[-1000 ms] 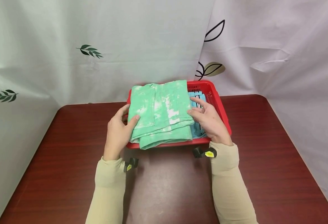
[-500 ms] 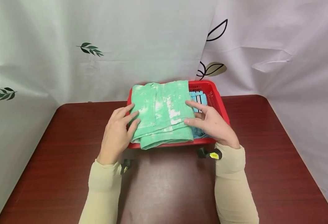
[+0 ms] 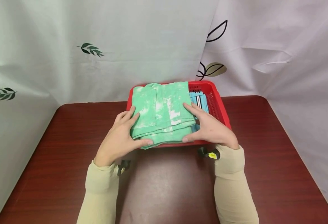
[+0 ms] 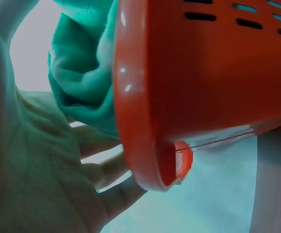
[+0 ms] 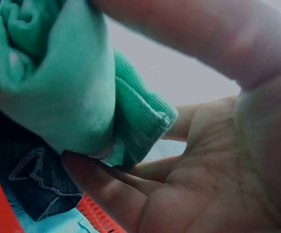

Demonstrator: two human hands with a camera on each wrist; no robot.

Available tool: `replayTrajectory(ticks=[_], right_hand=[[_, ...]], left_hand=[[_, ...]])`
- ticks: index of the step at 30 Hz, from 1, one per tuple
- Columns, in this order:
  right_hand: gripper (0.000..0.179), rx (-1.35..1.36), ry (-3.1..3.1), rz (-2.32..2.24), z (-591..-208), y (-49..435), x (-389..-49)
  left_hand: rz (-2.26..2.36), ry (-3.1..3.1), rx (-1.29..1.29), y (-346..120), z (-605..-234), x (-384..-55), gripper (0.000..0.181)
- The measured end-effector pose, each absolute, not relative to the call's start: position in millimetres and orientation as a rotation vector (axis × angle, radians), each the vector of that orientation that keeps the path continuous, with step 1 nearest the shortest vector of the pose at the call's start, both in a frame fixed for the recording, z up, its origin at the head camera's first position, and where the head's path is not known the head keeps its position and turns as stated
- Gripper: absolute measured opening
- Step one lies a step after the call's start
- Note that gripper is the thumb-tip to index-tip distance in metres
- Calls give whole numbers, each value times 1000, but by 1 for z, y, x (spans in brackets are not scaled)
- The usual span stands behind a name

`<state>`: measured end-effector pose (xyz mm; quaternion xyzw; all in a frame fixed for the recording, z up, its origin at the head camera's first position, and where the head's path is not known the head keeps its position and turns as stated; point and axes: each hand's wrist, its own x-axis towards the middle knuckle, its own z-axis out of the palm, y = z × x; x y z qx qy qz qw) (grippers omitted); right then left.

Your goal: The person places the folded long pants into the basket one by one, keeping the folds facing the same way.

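A folded green garment [image 3: 164, 109] with white tie-dye patches lies on top of a red plastic basket [image 3: 222, 115], covering its left and middle. My left hand [image 3: 117, 140] rests at the garment's left side, fingers on its edge and thumb along the front fold. My right hand [image 3: 212, 127] lies at the right side, index finger on top and thumb at the front corner. In the right wrist view, other fingers [image 5: 126, 194] reach below the cloth's edge. The left wrist view shows green cloth [image 4: 82, 68] bulging over the basket's rim.
A folded light-blue garment [image 3: 201, 101] with black and white stripes lies in the basket's right part. Dark blue fabric [image 5: 38, 179] sits under the green cloth. The basket stands on a reddish-brown table [image 3: 68, 149], against a pale leaf-print curtain [image 3: 141, 40].
Both thumbs have come down to the garment's front edge, the left spreading rightward along the fold. The right index finger has slid onto the top. Garment and basket have hardly moved.
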<state>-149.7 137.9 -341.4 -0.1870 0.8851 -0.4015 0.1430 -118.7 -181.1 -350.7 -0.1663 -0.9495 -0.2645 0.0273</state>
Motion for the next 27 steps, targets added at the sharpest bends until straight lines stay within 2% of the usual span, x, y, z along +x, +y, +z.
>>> replayTrajectory(ticks=[4, 27], right_hand=[[113, -536, 2566, -1141, -340, 134, -149], [110, -521, 2593, -995, -346, 128, -153]], left_hand=[[-789, -2954, -515, -180, -352, -120, 124], [-734, -3013, -495, -175, -358, -129, 102]])
